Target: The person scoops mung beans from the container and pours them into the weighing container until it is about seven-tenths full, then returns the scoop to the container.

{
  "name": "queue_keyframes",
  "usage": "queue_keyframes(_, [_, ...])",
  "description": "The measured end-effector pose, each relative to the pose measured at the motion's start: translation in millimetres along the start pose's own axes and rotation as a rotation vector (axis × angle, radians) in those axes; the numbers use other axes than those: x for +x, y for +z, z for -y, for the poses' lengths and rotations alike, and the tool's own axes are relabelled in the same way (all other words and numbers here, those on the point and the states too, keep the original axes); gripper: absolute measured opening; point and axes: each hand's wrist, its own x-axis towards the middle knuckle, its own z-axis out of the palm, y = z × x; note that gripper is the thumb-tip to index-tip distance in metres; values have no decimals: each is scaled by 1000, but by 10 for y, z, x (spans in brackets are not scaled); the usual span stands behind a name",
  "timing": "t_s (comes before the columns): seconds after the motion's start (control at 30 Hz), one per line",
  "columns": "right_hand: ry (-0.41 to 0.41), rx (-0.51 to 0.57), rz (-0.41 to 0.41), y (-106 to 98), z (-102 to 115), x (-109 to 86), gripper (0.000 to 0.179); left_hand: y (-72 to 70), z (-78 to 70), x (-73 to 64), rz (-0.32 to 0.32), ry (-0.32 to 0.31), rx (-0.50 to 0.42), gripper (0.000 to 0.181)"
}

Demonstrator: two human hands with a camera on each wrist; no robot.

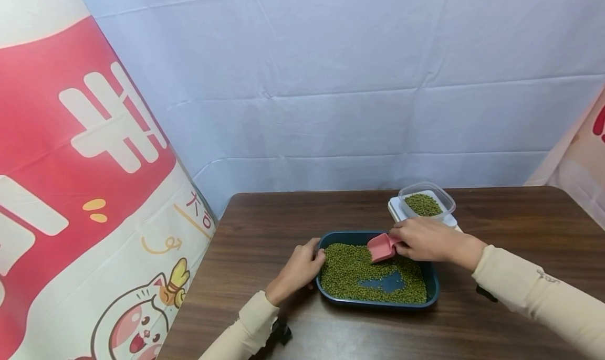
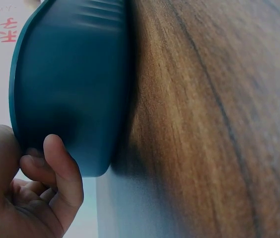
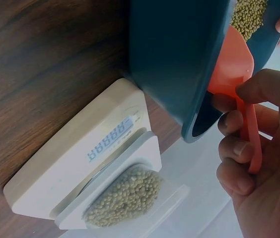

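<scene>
My right hand [image 1: 422, 238] grips the handle of a pink scoop [image 1: 381, 247], its fingers wrapped round it in the right wrist view. The scoop's bowl dips inside a dark blue tray [image 1: 378, 302], over the green mung beans [image 1: 345, 271] spread there. A patch of the tray's floor shows through the beans near the front. At the tray's left end, my left hand [image 1: 300, 265] holds the rim, with curled fingers against the outer wall in the left wrist view.
Behind the tray stands a white kitchen scale [image 3: 80, 158] with a lit display. A clear plastic container [image 1: 446, 201] holding more mung beans sits on it. The brown wooden table [image 1: 269, 218] ends at a pale cloth backdrop [image 1: 302, 124]. A printed banner [image 1: 90, 155] hangs at left.
</scene>
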Motion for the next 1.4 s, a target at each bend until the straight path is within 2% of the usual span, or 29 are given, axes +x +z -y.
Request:
queue_keyframes(0.87, [-73, -21, -36, 67, 94, 203, 19, 8, 0, -5, -12, 7, 2, 47])
queue_keyframes(1.4, [-94, -21, -2, 108, 158, 341, 20, 6, -2, 4, -17, 4, 4, 48])
